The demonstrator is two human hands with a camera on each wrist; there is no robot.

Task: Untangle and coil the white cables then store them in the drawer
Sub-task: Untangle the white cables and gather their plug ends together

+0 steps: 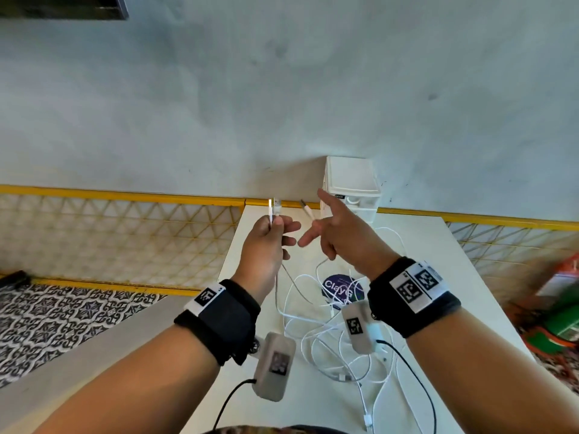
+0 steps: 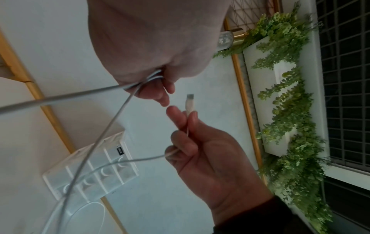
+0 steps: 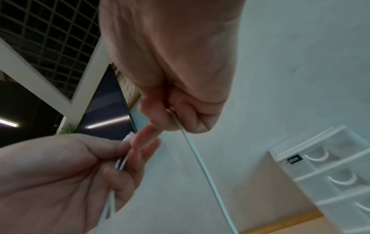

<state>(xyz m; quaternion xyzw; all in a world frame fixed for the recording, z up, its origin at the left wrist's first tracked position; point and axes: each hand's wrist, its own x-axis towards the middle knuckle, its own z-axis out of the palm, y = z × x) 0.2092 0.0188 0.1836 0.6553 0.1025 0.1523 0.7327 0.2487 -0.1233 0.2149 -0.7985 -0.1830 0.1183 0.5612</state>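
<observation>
Early stage: left hand (image 1: 266, 242) pinches two plug ends, right hand (image 1: 341, 233) grips another; cables (image 1: 316, 327) lie tangled on the table (image 1: 438, 277), uncoiled, drawers (image 1: 354, 189) closed.

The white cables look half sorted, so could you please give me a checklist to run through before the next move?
1. Left hand grips two cable ends: ok.
2. Right hand holds a third connector end: ok.
3. White cables free of tangles on the table: not ok, loops still cross.
4. Any cable coiled: not ok.
5. Drawer unit has an open drawer: not ok, all look closed.
6. Which end belongs to which cable: cannot tell.
</observation>
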